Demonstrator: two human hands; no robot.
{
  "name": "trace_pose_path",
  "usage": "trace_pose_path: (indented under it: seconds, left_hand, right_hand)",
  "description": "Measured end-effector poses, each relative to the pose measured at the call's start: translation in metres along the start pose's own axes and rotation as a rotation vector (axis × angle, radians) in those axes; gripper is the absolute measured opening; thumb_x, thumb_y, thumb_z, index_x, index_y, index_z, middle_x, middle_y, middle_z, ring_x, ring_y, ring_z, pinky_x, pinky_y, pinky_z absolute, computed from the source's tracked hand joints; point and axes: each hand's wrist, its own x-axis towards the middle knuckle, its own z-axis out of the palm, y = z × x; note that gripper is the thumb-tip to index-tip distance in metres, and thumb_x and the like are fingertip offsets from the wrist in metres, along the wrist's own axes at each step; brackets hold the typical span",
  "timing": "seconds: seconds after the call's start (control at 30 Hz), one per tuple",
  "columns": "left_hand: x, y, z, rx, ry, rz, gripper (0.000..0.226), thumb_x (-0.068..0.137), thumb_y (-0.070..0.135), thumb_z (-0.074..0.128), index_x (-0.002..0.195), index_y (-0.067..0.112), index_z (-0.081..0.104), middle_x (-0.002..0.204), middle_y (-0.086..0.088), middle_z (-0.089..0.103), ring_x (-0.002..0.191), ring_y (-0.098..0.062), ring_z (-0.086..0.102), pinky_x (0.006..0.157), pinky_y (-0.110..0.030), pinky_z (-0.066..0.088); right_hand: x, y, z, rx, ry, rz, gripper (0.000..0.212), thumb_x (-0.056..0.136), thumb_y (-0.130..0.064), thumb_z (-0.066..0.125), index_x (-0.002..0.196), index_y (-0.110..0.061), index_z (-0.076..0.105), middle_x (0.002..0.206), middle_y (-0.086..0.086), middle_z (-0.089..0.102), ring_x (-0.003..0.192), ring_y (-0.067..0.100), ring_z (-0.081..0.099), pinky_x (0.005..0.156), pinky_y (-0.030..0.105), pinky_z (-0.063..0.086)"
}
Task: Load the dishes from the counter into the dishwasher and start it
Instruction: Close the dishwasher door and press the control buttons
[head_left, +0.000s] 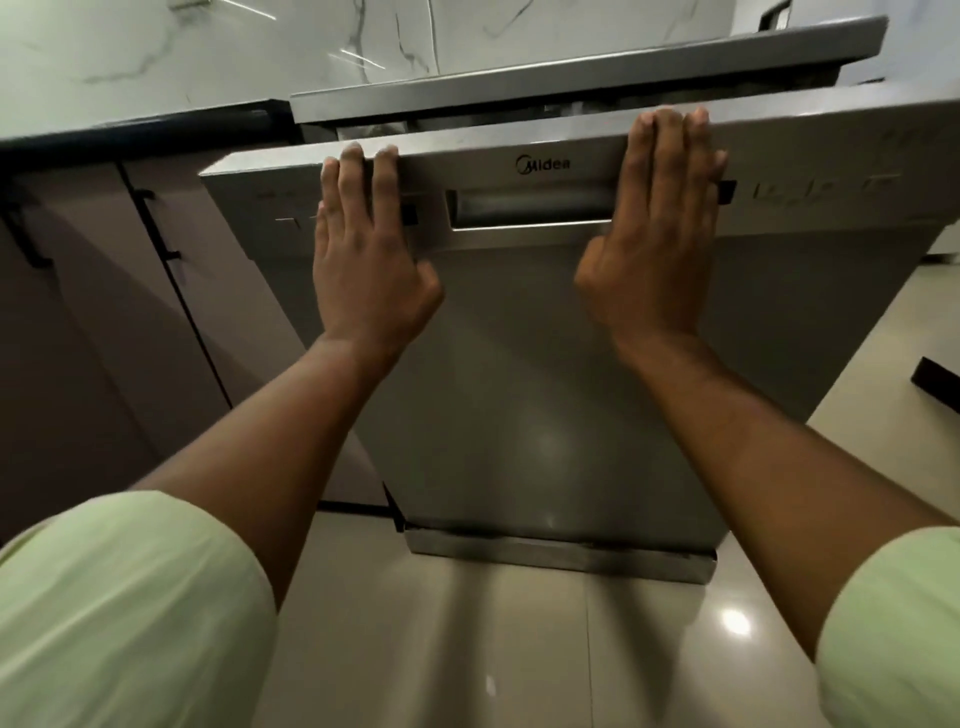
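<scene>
Tally first. Counted one dishwasher (545, 364), steel-fronted, standing on the floor (467, 649) just right of the cabinets (104, 338) and under a steel top (571, 78). Counted two hands, both laid flat on the upper door. Found the left hand (363, 260) left of the handle recess (530, 205), fingers nearly straight and slightly spread, tips reaching the door's top edge, thumb low toward the middle. Found the right hand (654, 228) right of the recess, fingers pressed together, tips at the same edge, palm against the panel. Counted two pale green sleeves (119, 613), ending above bare forearms. Counted two black handles (156, 223) on the brown cabinet fronts, one logo (543, 164) above the recess, and one kick plate (561, 553) at the foot of the door.

Edges next. Saw the door ajar, top edge tipped out from the body, a dark gap along it below the steel top. Could not make out anything through that gap. Noted open floor in front of the door and to its right, broken only by a dark object (935, 384) at the right border, too cropped to identify.

Surfaces last. Noted glossy pale tiles with light spots, brushed steel with soft glare, a dark counter edge (130, 130) over the cabinets, and white veined marble (208, 47) behind.
</scene>
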Motion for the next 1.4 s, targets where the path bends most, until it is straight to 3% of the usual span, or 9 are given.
trace_pose_path:
  seconds: [0.43,0.67,0.93,1.1,1.4]
  left_hand:
    - [0.059,-0.011,0.065,-0.132,0.078,0.029,0.088,0.071,0.013,0.052,0.155,0.009,0.025,0.161,-0.021,0.019,0.150,-0.041,0.011,0.120,-0.051,0.022]
    - [0.055,-0.023,0.109,-0.111,-0.010,0.074,0.095,0.076,0.017,0.057,0.158,0.008,0.011,0.164,-0.021,0.001,0.151,-0.040,0.003,0.123,-0.051,0.011]
    - [0.015,-0.028,0.154,-0.074,-0.130,0.040,0.093,0.083,0.017,0.058,0.158,0.006,0.003,0.164,-0.020,-0.006,0.152,-0.037,-0.005,0.124,-0.048,0.005]
    - [0.005,-0.036,0.166,-0.062,-0.182,0.050,0.093,0.082,0.013,0.060,0.158,0.005,0.008,0.165,-0.018,-0.003,0.152,-0.036,0.000,0.123,-0.049,0.012]
    - [0.012,-0.037,0.179,-0.061,-0.128,0.033,0.092,0.077,0.010,0.064,0.156,0.003,0.018,0.163,-0.020,0.012,0.150,-0.038,0.012,0.120,-0.050,0.023]
  right_hand:
    - [0.030,0.013,0.067,-0.059,-0.102,0.027,0.072,0.088,-0.020,0.047,0.153,0.001,0.021,0.160,0.019,0.019,0.149,0.035,0.015,0.121,0.048,0.015]
    - [-0.018,0.036,0.098,-0.104,-0.276,0.112,0.087,0.093,-0.040,0.056,0.154,0.002,0.011,0.162,0.021,0.005,0.150,0.036,0.007,0.121,0.046,0.016]
    - [-0.047,0.037,0.127,-0.168,-0.341,-0.089,0.087,0.082,-0.033,0.068,0.149,0.004,0.026,0.158,0.024,0.019,0.147,0.037,0.019,0.117,0.055,0.022]
    - [-0.047,0.036,0.140,-0.180,-0.346,-0.076,0.082,0.087,-0.032,0.061,0.151,0.003,0.024,0.160,0.022,0.017,0.148,0.037,0.017,0.116,0.058,0.022]
    - [-0.048,0.030,0.163,-0.160,-0.311,-0.022,0.076,0.091,-0.033,0.052,0.151,0.003,0.023,0.160,0.022,0.017,0.148,0.038,0.015,0.117,0.061,0.014]
